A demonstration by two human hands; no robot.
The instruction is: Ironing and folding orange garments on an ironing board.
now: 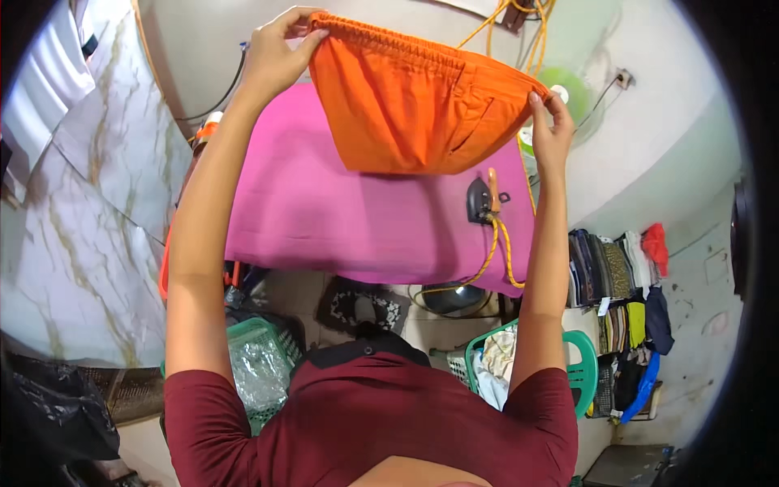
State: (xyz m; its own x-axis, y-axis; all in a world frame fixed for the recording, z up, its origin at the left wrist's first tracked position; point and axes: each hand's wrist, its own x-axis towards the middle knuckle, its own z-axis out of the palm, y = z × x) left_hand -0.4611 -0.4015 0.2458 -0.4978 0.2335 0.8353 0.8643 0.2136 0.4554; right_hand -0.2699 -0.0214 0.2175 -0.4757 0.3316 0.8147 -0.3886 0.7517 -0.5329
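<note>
Both hands stretch an orange garment (395, 103) by its elastic waistband, above the far part of a pink-covered ironing table (341, 225). My left hand (283, 52) pinches the left end of the gathered waistband between thumb and fingers. The right end, near a slanted pocket, is gripped by my right hand (552, 128). The cloth hangs down from the band, and its lower part is foreshortened. On the table's right side rests a dark clothes iron (481, 199) with an orange-brown handle, below the garment in the view. A yellow cord (500, 243) runs from it over the front edge.
Left of me is a green plastic basket (258, 371) holding clear plastic. A green laundry basket (471, 359) with cloth stands at right. Folded clothes (608, 268) fill a rack by the right wall. Behind the table are a wall socket (624, 78) and a green fan (563, 91).
</note>
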